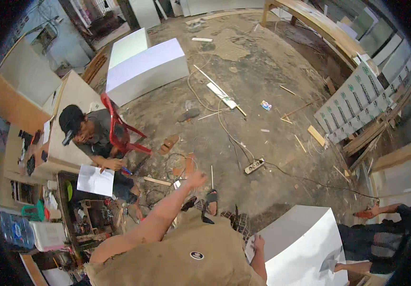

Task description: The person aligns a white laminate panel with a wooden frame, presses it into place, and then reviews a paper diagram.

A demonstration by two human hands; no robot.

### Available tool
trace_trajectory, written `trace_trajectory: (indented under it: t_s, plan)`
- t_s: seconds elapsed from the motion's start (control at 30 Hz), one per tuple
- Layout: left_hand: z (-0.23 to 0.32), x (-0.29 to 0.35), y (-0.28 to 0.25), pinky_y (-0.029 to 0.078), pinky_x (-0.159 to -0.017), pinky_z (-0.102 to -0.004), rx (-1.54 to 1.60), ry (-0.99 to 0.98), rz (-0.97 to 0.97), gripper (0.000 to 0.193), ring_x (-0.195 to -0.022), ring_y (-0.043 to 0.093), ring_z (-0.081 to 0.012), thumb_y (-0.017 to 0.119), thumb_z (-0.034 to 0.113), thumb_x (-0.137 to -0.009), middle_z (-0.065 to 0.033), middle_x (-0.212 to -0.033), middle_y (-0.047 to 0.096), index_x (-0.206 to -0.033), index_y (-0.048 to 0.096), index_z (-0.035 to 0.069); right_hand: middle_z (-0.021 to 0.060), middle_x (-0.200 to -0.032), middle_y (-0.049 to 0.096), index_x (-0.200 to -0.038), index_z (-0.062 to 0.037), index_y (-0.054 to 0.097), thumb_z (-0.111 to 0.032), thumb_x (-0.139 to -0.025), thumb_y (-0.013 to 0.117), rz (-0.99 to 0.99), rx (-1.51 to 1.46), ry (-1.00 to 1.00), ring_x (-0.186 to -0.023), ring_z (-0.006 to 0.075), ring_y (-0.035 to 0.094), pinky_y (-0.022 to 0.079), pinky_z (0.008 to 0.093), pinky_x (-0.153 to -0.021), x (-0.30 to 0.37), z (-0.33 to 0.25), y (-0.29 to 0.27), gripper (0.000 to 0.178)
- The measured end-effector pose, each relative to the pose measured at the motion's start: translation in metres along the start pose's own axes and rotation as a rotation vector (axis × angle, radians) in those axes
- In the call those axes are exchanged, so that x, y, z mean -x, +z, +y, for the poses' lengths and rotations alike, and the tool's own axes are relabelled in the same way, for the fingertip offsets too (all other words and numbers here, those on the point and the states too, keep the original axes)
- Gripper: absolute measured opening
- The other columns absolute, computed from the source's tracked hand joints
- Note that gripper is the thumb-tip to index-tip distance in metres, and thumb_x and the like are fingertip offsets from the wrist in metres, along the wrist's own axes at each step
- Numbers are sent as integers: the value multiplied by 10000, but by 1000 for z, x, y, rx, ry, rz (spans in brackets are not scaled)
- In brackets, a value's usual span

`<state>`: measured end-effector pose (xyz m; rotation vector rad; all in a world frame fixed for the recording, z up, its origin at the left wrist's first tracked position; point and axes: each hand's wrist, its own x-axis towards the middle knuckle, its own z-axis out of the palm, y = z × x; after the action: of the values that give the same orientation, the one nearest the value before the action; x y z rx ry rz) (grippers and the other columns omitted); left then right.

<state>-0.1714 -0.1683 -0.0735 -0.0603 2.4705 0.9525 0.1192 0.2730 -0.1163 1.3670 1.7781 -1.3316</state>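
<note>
My left hand is stretched out in front of me over the floor. Its fingers look curled closed, and whatever they may hold is hidden. At my right side stands a large white box-shaped cabinet. My right hand grips its near left edge, fingers bent over the rim. A co-worker on the far side of the cabinet presses a flat greyish piece against its white face with one hand. An orange-red tool is in that person's other hand.
A seated person on the left, beside a red plastic chair, holds a white paper sheet. A power strip with cables lies on the floor among wood strips. White cabinets stand farther off; printed boards lean at right.
</note>
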Motion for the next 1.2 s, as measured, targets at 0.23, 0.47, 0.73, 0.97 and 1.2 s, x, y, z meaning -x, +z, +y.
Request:
trace_trajectory:
  t_s: [0.23,0.47,0.73,0.97,1.2]
  plan:
    - [119,-97,-41,519,-768,-441,-8,197,84,344,-904,671,-334,576,317,-844,-210,-950,695,-996,689,30,100,-1021,664,-1363,18,503,-243,-911,635,-196,26,-479,-813,164,642,486,289,-649,-54,-182,24,539]
    - [73,-85,80,519,-721,-467,-163,-171,-417,374,-806,679,-347,567,361,-821,-202,-871,704,-962,714,48,57,-883,643,-1155,2,649,-292,-924,609,33,-29,-441,-779,164,613,490,324,-652,-163,-222,-97,376]
    - [76,-103,103,523,-817,-461,-169,-310,-283,375,-946,668,-342,579,372,-825,-187,-1044,688,-1043,708,96,75,-958,632,-1150,-126,622,-292,-930,534,-65,43,49,-804,251,618,463,446,-656,-230,-265,-255,289]
    - [236,-148,96,512,-805,-455,-216,180,-575,524,-967,655,-342,616,477,-830,-191,-1081,683,-1147,656,62,102,-965,645,-1108,-83,633,-229,-913,546,-67,197,-182,-785,247,625,482,415,-625,-268,-298,-209,259]
    - [234,-215,76,472,-875,-441,163,486,-937,503,-1011,632,-265,599,381,-883,-161,-1115,686,-1256,589,45,137,-879,698,-1092,-4,674,-264,-879,580,-191,88,-501,-763,240,672,531,342,-694,-178,-372,-38,349]
